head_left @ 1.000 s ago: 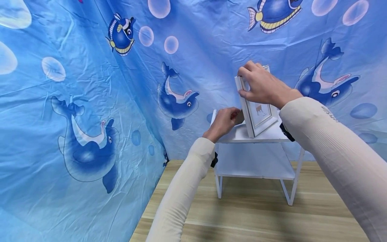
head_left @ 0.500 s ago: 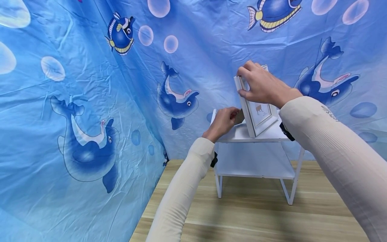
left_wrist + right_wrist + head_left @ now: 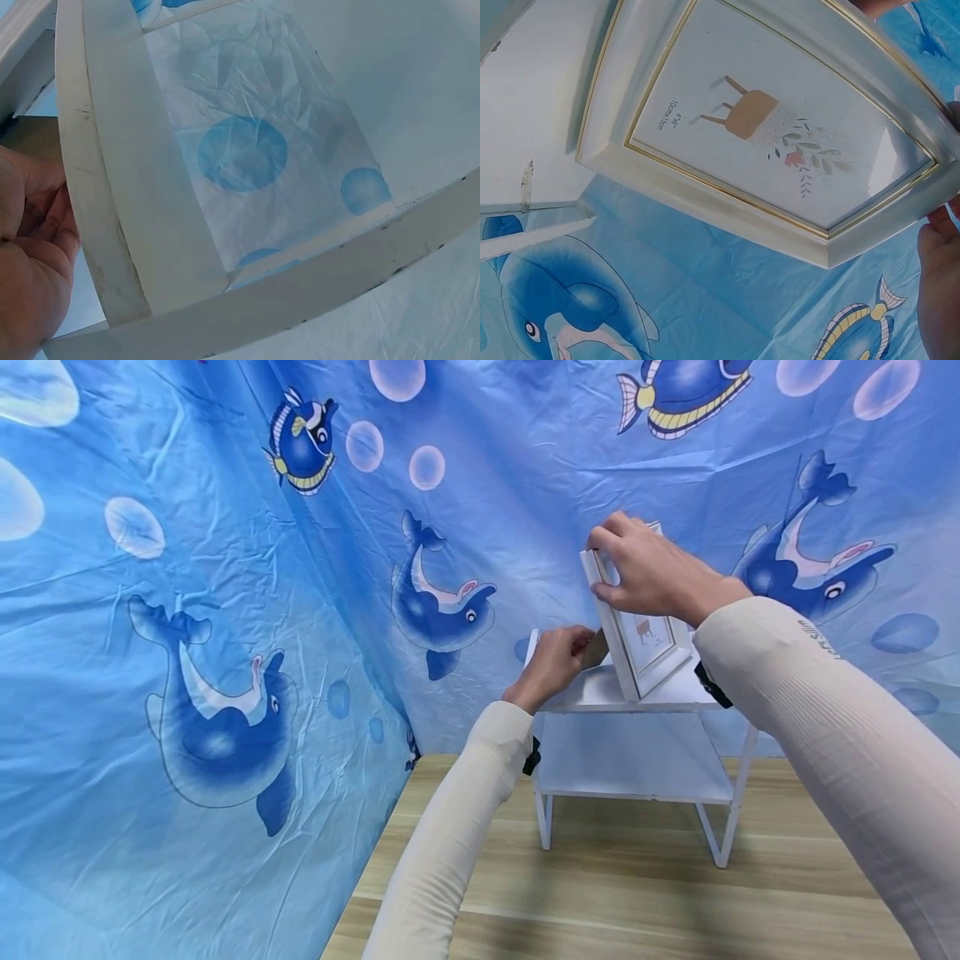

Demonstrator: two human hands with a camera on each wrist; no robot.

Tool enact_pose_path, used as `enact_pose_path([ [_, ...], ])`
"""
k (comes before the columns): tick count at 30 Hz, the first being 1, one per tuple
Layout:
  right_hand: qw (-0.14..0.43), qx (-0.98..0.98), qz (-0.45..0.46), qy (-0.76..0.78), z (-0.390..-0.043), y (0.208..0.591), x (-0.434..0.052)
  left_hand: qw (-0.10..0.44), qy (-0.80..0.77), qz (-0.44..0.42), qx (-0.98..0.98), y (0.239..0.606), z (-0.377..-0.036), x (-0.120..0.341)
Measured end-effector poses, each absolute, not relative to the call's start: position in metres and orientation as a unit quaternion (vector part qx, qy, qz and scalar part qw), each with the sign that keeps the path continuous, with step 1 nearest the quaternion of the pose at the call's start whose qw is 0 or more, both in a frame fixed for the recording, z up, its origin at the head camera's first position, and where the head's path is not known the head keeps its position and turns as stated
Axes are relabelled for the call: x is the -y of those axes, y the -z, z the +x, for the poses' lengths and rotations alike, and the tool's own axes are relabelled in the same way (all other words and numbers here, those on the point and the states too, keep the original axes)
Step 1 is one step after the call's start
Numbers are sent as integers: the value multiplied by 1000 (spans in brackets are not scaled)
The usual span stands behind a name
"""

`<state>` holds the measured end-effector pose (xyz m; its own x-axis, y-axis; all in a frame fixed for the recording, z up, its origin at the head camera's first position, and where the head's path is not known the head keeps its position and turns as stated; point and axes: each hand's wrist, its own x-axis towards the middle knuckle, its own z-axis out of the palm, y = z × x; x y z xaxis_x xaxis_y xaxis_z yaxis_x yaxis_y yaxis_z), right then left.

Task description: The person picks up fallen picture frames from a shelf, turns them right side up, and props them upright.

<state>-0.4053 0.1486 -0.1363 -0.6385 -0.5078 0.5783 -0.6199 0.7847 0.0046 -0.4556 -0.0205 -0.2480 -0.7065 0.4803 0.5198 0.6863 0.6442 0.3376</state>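
A white picture frame [image 3: 665, 670] with gold inner trim stands tilted on a small white table [image 3: 577, 695]. My right hand [image 3: 651, 567] grips it over the top, thumb on the near side. In the right wrist view, the glass covers a printed sheet [image 3: 754, 120] with a chair and flowers; fingers [image 3: 939, 270] show at the frame's right end. Behind the frame, my left hand [image 3: 553, 662] pinches a brown flap [image 3: 596, 650], partly hidden by the frame. The left wrist view has this hand [image 3: 34, 247] at the left edge, beyond a white table bar [image 3: 94, 165].
Below the tabletop is a lower white shelf [image 3: 630, 756] on thin metal legs [image 3: 729, 818]. A blue curtain [image 3: 510, 460] with printed dolphins and fish hangs close behind the table and along the left. The floor [image 3: 600, 893] is light wood.
The frame's lower edge has slid slightly right on the tabletop, so it leans a little more. Both hands keep nearly the same place and grip.
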Motion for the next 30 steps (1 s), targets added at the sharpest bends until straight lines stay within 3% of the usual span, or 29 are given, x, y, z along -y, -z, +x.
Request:
enact_pose_path([
  [30, 257, 907, 319, -95, -405, 132, -145, 201, 244, -321, 893, 248, -453, 23],
])
